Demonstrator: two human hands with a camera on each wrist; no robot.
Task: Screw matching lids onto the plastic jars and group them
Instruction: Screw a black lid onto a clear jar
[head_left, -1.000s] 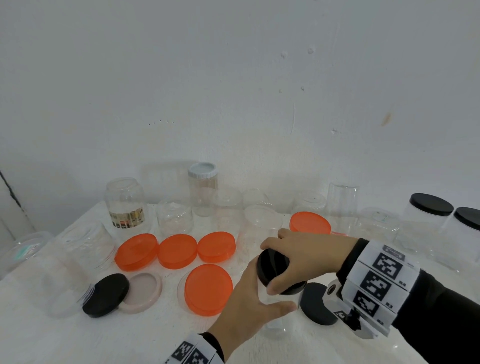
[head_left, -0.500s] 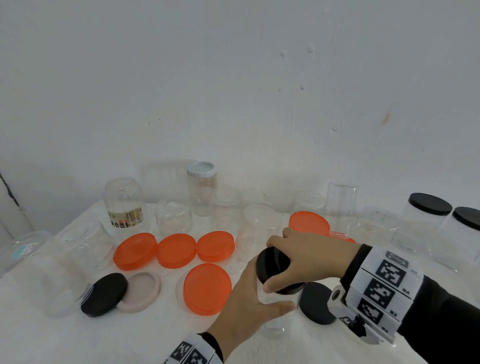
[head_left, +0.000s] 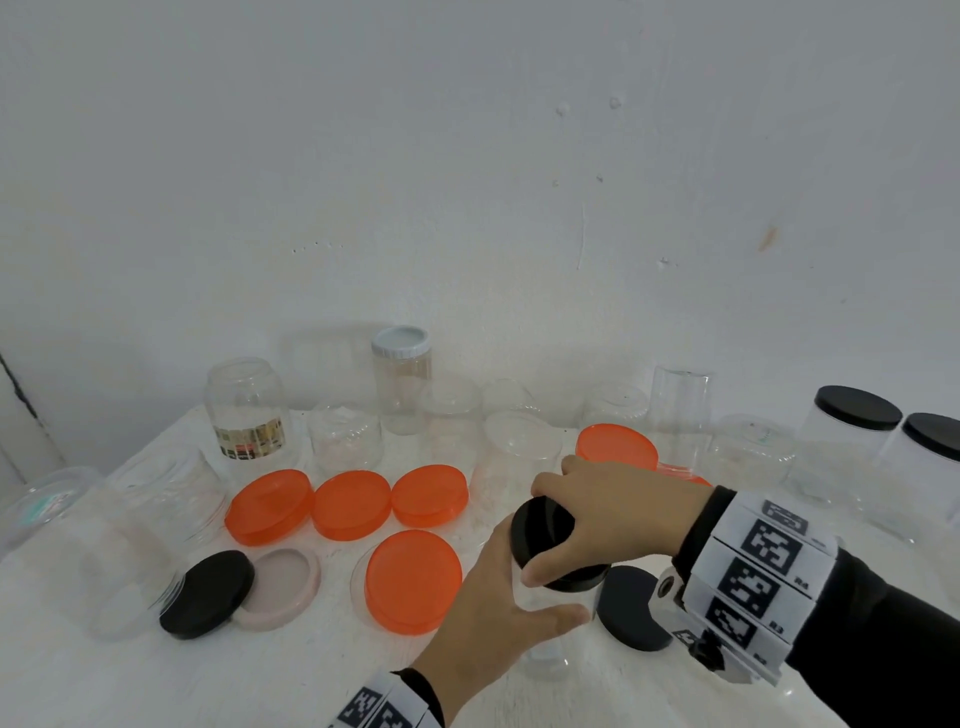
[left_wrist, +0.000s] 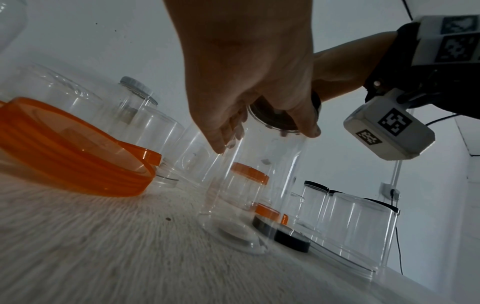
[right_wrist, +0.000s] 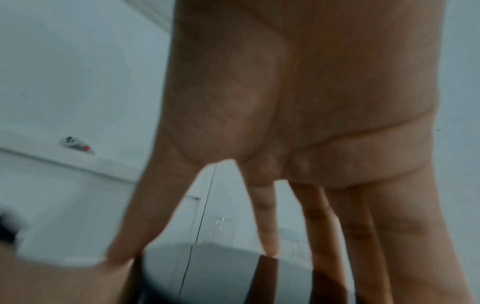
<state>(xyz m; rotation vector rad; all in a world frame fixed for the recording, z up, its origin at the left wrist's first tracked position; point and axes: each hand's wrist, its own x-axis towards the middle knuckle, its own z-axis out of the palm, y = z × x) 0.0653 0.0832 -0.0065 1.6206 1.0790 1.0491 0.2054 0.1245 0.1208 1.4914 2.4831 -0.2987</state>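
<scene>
Near the front, right hand (head_left: 618, 512) pinches the black lid (head_left: 550, 535); left hand (head_left: 498, 608) grips the light, slippery clear jar (left_wrist: 262, 174) at its waist.

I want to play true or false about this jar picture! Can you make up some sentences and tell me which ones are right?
1. The right hand grips a black lid on top of a clear jar. True.
2. The left hand is resting flat on the table. False: it holds the side of the jar.
3. Two jars at the far right already wear black lids. True.
4. All the loose lids on the table are orange. False: two black lids and a pale pink lid also lie there.
5. The jar at the back by the wall has a red lid. False: the back jar has a white lid.
</scene>
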